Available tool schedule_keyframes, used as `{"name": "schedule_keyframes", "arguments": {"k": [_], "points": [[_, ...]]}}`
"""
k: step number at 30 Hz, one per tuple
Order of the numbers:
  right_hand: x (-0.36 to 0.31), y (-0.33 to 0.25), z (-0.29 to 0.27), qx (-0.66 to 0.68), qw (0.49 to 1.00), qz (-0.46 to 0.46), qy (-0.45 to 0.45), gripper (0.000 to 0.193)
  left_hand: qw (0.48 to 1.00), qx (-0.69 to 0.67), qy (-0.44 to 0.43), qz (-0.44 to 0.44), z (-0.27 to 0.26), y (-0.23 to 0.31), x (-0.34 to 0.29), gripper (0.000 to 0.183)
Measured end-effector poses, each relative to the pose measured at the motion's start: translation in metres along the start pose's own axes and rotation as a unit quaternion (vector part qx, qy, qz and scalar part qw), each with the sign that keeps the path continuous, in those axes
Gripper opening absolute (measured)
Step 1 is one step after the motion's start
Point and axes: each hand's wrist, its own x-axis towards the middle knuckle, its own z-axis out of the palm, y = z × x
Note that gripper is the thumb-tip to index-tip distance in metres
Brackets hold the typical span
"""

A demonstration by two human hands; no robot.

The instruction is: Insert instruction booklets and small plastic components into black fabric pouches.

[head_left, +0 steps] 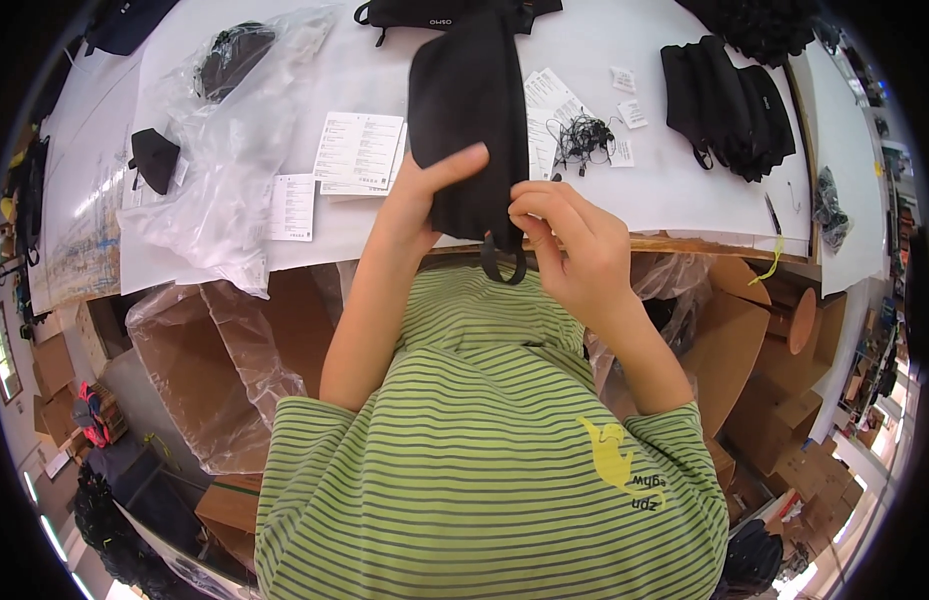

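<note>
A black fabric pouch (466,100) is held upright in front of me, over the near edge of the table. My left hand (424,200) is closed around its lower left side, with the thumb lying across the front. On the opposite edge, the thumb and forefinger of my right hand (582,240) pinch the pouch's side seam; any small part between those fingertips is too small to make out. A black strap loop (504,270) hangs from the pouch's bottom end, just beside the right fingers.
White printed sheets (359,150) and a tangle of thin black cords (587,140) lie on the white table (624,210). Black pouches (729,115) are stacked at right. Clear plastic bags (214,170) lie at left. Cardboard boxes (719,340) stand below the table edge.
</note>
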Motion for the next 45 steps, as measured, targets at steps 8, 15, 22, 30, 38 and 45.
{"name": "schedule_keyframes", "arguments": {"k": [8, 15, 22, 30, 38, 45], "points": [[0.01, 0.002, -0.007, 0.039, 0.999, -0.015, -0.002, 0.012, 0.997, 0.001, -0.05, -0.055, -0.008, -0.004, -0.006, 0.044], [0.002, -0.002, -0.01, 0.047, 0.996, 0.032, -0.071, 0.009, 0.997, -0.042, 0.006, -0.059, -0.012, -0.008, 0.0, 0.046], [-0.001, -0.003, -0.007, 0.07, 0.993, 0.036, -0.086, 0.009, 0.996, -0.045, 0.06, -0.047, -0.014, -0.008, -0.001, 0.052], [-0.002, -0.007, -0.016, 0.087, 0.99, 0.086, 0.064, 0.015, 0.998, -0.011, 0.06, 0.005, -0.009, -0.005, -0.002, 0.046], [-0.026, -0.005, 0.01, -0.084, 0.984, 0.154, 0.038, 0.05, 0.997, -0.078, -0.018, 0.017, 0.021, -0.026, -0.026, 0.044], [-0.029, 0.016, -0.008, -0.016, 0.985, 0.171, 0.031, 0.027, 0.986, 0.108, 0.057, 0.112, -0.004, -0.025, -0.022, 0.055]]}}
